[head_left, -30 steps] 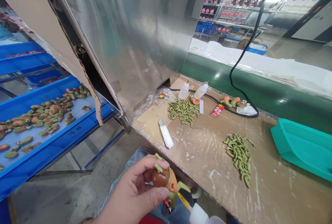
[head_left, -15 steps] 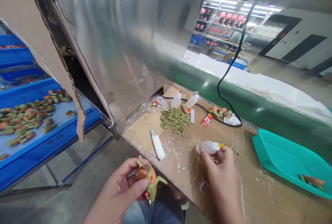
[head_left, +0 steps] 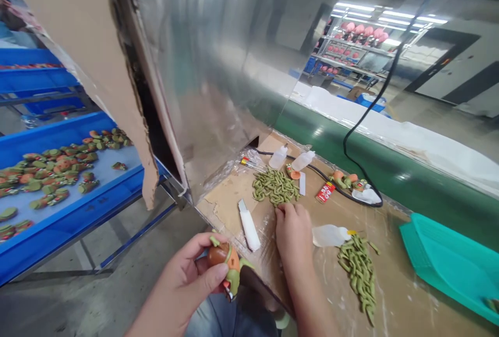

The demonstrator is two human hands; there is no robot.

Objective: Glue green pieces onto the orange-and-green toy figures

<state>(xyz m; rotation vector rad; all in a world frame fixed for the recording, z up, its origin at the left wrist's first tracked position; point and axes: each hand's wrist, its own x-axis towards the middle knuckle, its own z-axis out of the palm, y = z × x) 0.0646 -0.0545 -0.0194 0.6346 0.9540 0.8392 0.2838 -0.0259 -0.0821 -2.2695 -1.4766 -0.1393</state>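
Left hand (head_left: 181, 280) is closed around an orange-and-green molded figure (head_left: 228, 264), thumb across its front, at the bench's near edge. Right hand (head_left: 292, 235) rests curled, palm down, on the cardboard-topped bench (head_left: 230, 196); it appears empty, palm hidden. Adjacent: utility knife (head_left: 248, 230), green molded pieces (head_left: 275, 186), squeeze bottle (head_left: 329, 235) on its side.

On your desk (head_left: 390, 300), a squeeze bottle (head_left: 329, 235) lies beside moulded parts (head_left: 356, 274) at 2 o'clock, a tray (head_left: 440, 259) at 3. A rack (head_left: 50, 137) stands at 9 o'clock.
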